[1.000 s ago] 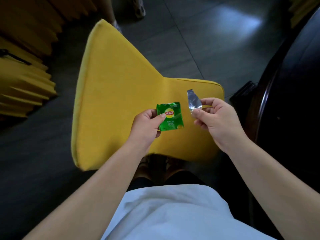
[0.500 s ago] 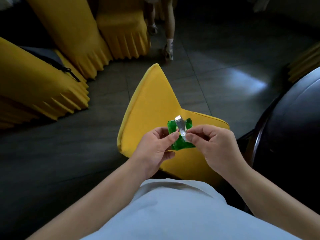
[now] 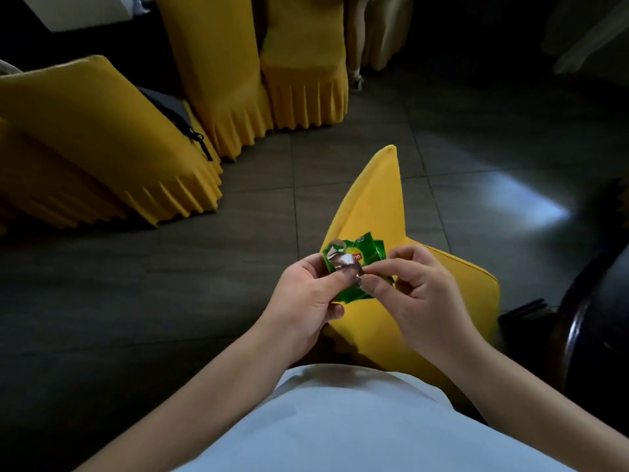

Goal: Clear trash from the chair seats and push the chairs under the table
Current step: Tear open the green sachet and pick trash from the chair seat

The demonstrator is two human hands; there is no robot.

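On the dark tiled floor we count four yellow chairs, three of them pleated. Above the nearest chair (smooth fabric), our left hand grips a crinkled green wrapper; our right hand pinches one silver foil scrap against it.

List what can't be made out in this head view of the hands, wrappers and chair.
- Chair seat: mostly hidden by both hands and the white shirt; leftover trash cannot be told.
- Silver foil strip: crumpled against the green wrapper; its full shape is unclear.
- Dark table: cut off by the right edge.
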